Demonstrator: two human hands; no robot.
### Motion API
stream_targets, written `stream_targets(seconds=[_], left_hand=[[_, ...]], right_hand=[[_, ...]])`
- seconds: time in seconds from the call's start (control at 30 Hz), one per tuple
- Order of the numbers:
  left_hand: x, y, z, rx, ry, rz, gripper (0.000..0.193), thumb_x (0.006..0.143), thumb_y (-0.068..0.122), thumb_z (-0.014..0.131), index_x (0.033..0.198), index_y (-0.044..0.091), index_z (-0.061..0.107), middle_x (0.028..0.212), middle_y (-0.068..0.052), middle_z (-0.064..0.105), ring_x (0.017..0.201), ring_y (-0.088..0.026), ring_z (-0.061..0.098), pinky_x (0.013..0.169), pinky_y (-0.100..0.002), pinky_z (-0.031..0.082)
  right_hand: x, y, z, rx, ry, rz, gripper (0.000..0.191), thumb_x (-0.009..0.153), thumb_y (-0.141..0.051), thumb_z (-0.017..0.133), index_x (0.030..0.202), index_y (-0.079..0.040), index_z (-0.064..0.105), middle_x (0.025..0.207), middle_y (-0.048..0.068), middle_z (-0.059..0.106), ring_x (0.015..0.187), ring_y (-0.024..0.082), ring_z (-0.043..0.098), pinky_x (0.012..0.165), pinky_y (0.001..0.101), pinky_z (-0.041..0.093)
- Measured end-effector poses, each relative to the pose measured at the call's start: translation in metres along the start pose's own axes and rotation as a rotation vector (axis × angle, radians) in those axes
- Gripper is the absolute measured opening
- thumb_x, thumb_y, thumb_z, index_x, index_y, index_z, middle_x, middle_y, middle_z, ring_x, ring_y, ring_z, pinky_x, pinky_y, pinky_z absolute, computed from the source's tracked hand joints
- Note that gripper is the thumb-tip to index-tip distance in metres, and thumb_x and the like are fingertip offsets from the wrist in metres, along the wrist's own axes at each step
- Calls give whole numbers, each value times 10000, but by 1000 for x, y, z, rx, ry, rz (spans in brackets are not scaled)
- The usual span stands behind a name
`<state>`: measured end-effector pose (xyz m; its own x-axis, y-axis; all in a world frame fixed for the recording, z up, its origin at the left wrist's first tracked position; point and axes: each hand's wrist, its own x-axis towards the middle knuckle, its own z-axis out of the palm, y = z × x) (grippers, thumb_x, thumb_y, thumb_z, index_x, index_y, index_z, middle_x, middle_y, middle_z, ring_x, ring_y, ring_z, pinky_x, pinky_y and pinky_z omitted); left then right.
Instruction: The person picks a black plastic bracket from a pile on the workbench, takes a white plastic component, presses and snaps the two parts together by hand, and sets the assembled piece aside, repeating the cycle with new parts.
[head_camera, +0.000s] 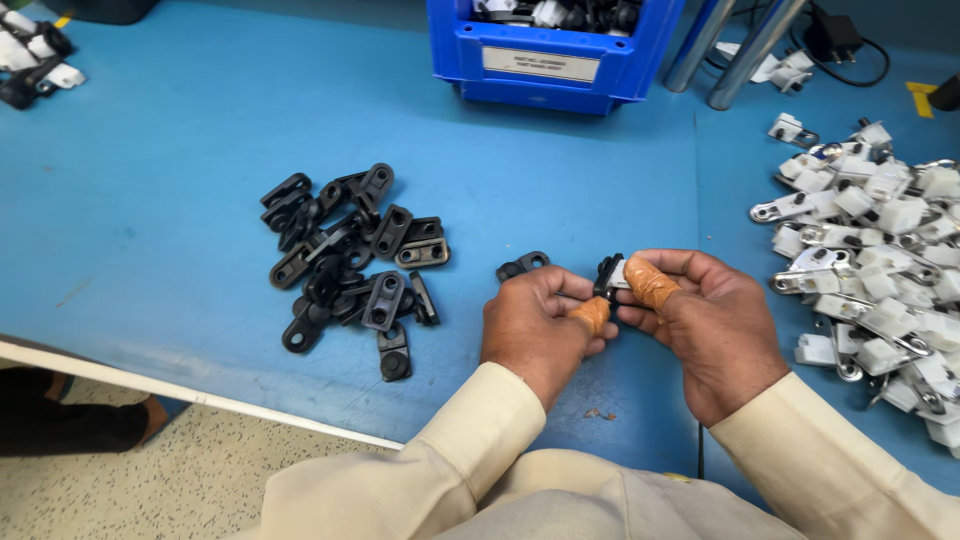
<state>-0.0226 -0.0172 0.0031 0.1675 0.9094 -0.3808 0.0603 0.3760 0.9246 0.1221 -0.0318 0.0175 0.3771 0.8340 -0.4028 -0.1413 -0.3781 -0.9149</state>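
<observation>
A small black-and-white clip part (610, 275) sits pinched between both hands: left hand (535, 325) and right hand (705, 325) grip it with taped thumbs above the blue counter (150, 200).

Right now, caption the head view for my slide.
Both hands press a black-and-white part together between two piles.

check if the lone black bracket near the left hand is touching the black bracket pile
Apart. The head view shows the lone black bracket lying by the left hand, with bare blue table between it and the black bracket pile.
</observation>
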Motion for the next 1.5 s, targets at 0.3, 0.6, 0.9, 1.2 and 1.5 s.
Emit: stream_targets(seconds=[0.3, 0.6, 0.9, 1.2, 1.5], left_hand=[[-1, 4, -25, -74, -67, -171, 145, 876, 29, 697, 1001, -6, 634, 847, -127, 753, 669, -198, 776, 552, -309, 638], [-20, 3, -61, 66, -138, -158, 125, 916, 105, 689, 981, 3, 657, 832, -111, 763, 593, -164, 740, 467, -270, 582], [-11, 34, -97, 244, 121, 86, 119, 907, 139, 708, 901, 21, 699, 746, -66, 765, 497, -126, 678, 413, -257, 528], [16, 25, -76, 720, 124, 552, 354, 777, 100, 856, 1113, 83, 747, 1009, -86, 770, 806, -166, 751, 704, -309, 606], [20, 5, -40, 115, 0, -44, 185, 809, -21, 782, 982, 41, 752, 882, -64, 728, 708, -126, 707, 589, -293, 642]], right_hand=[[20, -9, 12, -228, -281, -103, 210, 868, -11, 692, 1068, 53, 695, 922, 157, 750, 754, 211, 714, 706, 335, 601], [81, -120, 56, -103, -244, -642, 198, 965, -14, 718, 1154, -38, 664, 1007, 49, 748, 888, 142, 760, 810, 316, 660], [0, 13, 25, -751, -195, -635, 508, 801, -78, 794, 1295, -93, 677, 1159, 56, 724, 851, 177, 720, 681, 317, 582], [28, 6, 32, -849, -386, -960, 282, 818, -73, 729, 1097, -63, 768, 1004, 71, 753, 855, 199, 722, 764, 333, 583], [37, -4, -9, -661, -595, -45, 257, 955, -248, 636, 1087, -94, 794, 815, 106, 809, 683, 166, 746, 608, 300, 610]])
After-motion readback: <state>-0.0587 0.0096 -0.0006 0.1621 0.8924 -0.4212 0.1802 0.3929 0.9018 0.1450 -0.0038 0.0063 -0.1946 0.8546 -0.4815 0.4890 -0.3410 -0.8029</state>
